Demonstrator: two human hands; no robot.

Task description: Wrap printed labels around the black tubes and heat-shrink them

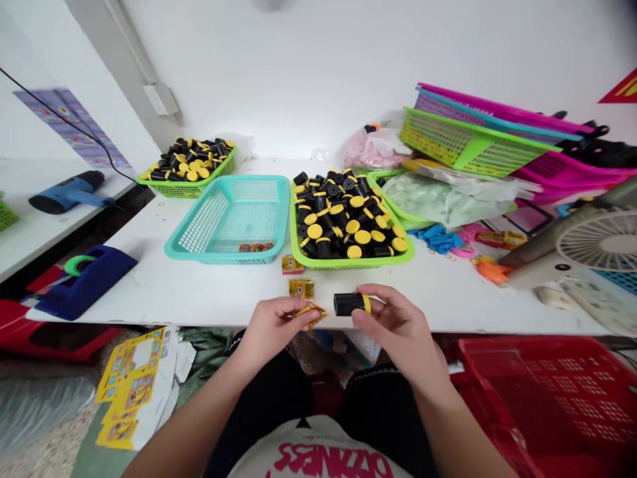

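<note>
Between its thumb and fingers, my left hand (277,330) pinches a small yellow printed piece (313,315) at the table's front edge. My right hand (397,322) grips a black cylinder with a yellow cap (350,304), lying sideways, its dark end facing left. The two held things are apart. Just beyond my left hand lie a yellow printed packet (301,288) and another small packet (292,265). A green basket (352,263) behind them is heaped with black, yellow-capped cylinders. The turquoise basket (226,255) to its left holds a few small round printed pieces (256,247).
Another green basket of cylinders (172,190) stands back left. A blue tape dispenser (84,282) and a heat gun (72,192) are at left. Stacked baskets (478,143), plastic bags (442,196) and a fan (597,242) occupy the right. A red crate (547,398) sits below.
</note>
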